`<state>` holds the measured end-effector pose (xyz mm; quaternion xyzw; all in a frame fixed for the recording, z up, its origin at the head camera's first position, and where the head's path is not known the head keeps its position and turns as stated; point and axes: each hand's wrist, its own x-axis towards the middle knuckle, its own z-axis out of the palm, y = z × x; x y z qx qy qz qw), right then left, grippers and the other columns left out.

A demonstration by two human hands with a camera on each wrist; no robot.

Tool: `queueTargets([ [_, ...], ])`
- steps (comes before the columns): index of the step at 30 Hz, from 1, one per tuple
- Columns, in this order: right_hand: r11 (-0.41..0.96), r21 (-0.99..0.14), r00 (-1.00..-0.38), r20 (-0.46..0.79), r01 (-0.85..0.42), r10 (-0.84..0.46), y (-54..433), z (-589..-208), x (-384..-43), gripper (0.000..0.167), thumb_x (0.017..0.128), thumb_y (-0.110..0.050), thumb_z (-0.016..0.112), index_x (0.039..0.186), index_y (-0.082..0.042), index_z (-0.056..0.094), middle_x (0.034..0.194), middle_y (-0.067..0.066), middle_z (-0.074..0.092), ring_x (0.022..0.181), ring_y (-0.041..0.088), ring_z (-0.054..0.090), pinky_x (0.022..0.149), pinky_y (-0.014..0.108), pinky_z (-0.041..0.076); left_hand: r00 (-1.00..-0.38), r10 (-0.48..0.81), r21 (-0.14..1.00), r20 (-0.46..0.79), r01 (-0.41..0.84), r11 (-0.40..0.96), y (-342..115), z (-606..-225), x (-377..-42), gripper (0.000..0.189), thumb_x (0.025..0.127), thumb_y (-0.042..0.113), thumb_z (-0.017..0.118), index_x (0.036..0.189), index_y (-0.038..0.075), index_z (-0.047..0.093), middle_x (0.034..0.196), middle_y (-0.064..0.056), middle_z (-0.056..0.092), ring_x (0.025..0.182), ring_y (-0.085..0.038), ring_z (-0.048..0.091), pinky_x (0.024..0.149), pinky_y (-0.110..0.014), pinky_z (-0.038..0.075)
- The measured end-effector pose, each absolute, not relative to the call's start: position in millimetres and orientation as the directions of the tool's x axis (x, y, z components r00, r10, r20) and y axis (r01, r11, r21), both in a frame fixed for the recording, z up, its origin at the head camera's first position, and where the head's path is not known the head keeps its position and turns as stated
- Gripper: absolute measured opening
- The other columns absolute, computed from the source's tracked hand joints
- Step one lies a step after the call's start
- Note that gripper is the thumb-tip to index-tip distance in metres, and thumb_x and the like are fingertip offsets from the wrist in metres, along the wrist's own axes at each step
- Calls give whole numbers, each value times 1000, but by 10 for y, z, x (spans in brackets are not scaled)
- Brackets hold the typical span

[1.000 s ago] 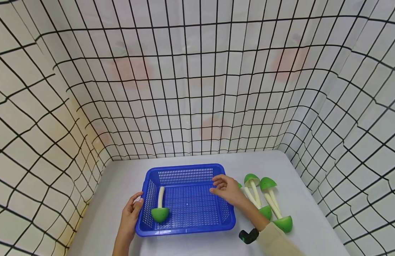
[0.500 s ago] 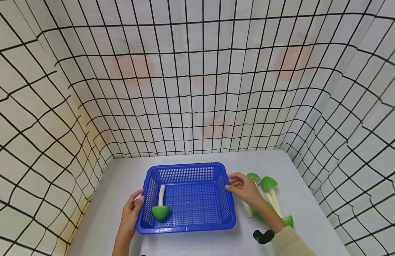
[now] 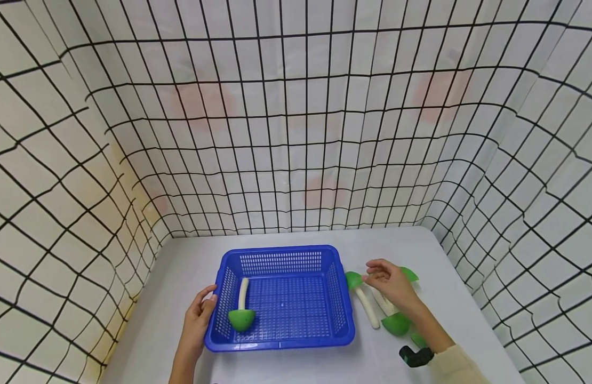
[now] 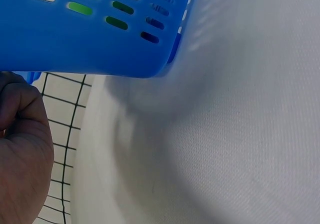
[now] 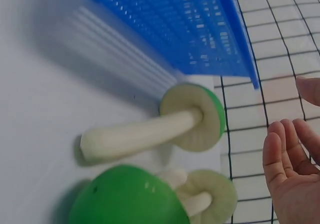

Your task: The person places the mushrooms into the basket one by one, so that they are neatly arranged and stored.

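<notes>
A blue plastic basket (image 3: 279, 345) sits mid-table, one toy mushroom (image 3: 241, 320) with a green cap and white stem lying in its left part. My left hand (image 3: 196, 322) holds the basket's left rim; the left wrist view shows curled fingers right at the basket wall (image 4: 100, 46). To the right of the basket, my right hand (image 3: 394, 288) hovers over several similar mushrooms with nothing in its fingers. A mushroom (image 3: 365, 305) lies along the basket's right side, cap toward the back. Another green cap (image 3: 397, 324) shows below the hand, which partly hides the group.
A black wire grid (image 3: 296, 160) over white cloth encloses the table at the back and both sides. The white table top (image 3: 286, 368) extends in front of the basket. A black device (image 3: 416, 356) is worn on the right wrist.
My right hand has moved right, from over the basket's right part to above the mushrooms. The mushroom beside the basket has come into view. My left hand stays at the rim.
</notes>
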<state>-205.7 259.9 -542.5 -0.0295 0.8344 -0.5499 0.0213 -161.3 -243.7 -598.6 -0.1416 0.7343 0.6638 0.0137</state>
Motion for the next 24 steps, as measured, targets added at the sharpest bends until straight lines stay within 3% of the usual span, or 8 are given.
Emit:
queueTargets([
  [13, 488, -872, -999, 25, -36, -28, 2938, -5491, -1990, 48, 94, -23, 77, 133, 0, 60, 126, 20, 67, 96, 1, 66, 82, 16, 54, -958, -195, 970, -210, -230, 84, -2430, -5997, -1611, 54, 104, 50, 55, 152, 26, 47, 127, -18, 66, 97, -19, 68, 79, -26, 59],
  [24, 547, -837, -1000, 23, -15, 7, 3224, -5603, -1946, 49, 96, -30, 75, 132, 0, 61, 124, 20, 68, 95, -7, 62, 83, 15, 53, -958, -196, 971, -207, -225, 76, -2431, -5987, -1609, 54, 104, 50, 56, 151, 26, 48, 124, -16, 67, 96, -18, 68, 78, -26, 59],
])
